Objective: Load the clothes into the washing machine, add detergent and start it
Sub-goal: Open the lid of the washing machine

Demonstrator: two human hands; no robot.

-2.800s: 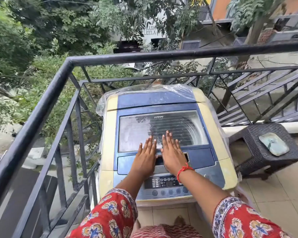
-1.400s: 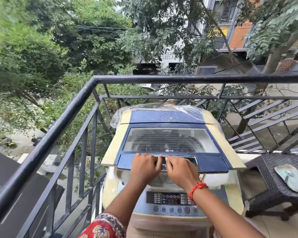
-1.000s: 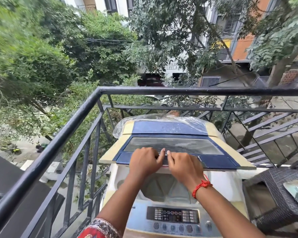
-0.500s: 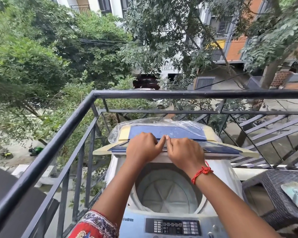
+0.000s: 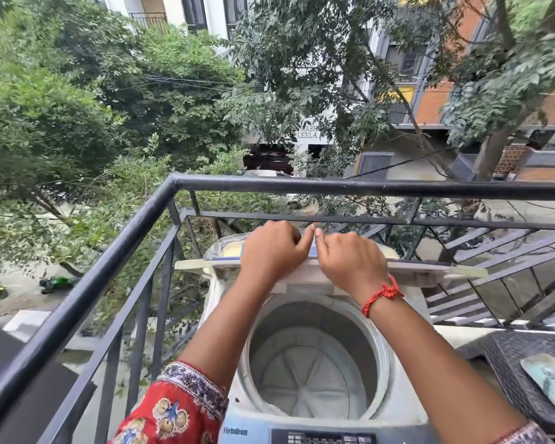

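A top-loading washing machine (image 5: 407, 408) stands on a balcony in front of me. Its blue and cream lid (image 5: 430, 267) is raised and seen edge-on at the back. My left hand (image 5: 271, 249) and my right hand (image 5: 350, 261) both grip the lid's front edge, side by side, fingers curled over it. The round drum (image 5: 308, 370) below is open to view and holds no clothes. The control panel (image 5: 324, 438) shows at the bottom edge. No clothes or detergent are in view.
A black metal railing (image 5: 116, 248) runs along the left and behind the machine. A dark wicker stool (image 5: 510, 357) with a pale green slab (image 5: 550, 379) on it stands at the right. Trees, a street and buildings lie beyond the railing.
Both hands took the lid's front edge and lifted it up and back. The lid went from flat and shut to raised, and the drum came into view.
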